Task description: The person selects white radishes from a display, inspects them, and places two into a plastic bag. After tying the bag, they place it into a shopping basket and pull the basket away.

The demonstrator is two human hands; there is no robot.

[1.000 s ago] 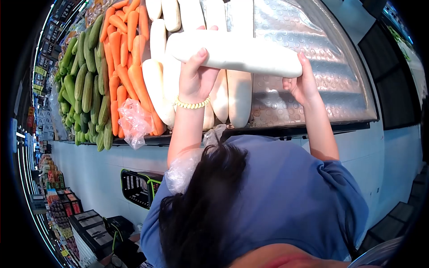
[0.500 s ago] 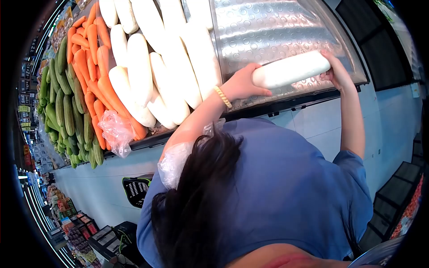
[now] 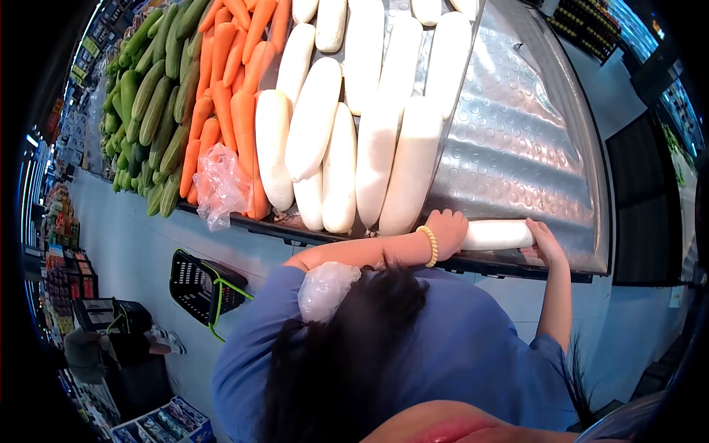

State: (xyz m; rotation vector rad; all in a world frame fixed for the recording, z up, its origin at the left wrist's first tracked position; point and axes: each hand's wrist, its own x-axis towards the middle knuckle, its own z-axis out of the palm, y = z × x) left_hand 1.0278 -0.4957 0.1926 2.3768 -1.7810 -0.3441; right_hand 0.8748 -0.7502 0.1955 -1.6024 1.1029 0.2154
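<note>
Head cam looks down over dark hair and a blue shirt [image 3: 473, 354] at a produce display.

Both hands on one white radish [image 3: 496, 235], which lies crosswise at the front lip of the metal shelf [image 3: 517, 140], on the bare dimpled part to the right of the stacked radishes. Left hand [image 3: 445, 225] is curled round the radish's left end, fingers wrapped over the top; a bead bracelet [image 3: 429, 246] sits on that wrist. Right hand [image 3: 545, 242] cups the right end, palm against the tip, fingers on the far side (thumb not clear from this angle). The radish rests on or just above the shelf edge; can't tell which.

Just left of the left hand: a pile of white radishes [image 3: 354, 140], long, lying front-to-back, several deep. Nearest one nearly touches the left hand's knuckles. Next over: carrots [image 3: 229, 96] in a stacked row, then cucumbers [image 3: 159, 96] at the far left. A crumpled clear plastic bag [image 3: 220, 184] hangs at the front of the carrots, over the shelf lip.

A 2nd clear bag [image 3: 325, 288] sits bunched near the left elbow/shoulder, against the shirt.

Below the shelf, on the floor: a black shopping basket [image 3: 199, 284] w/ green trim, near the base of the display. Farther left, aisle shelving w/ packaged goods, too small to read.
</note>
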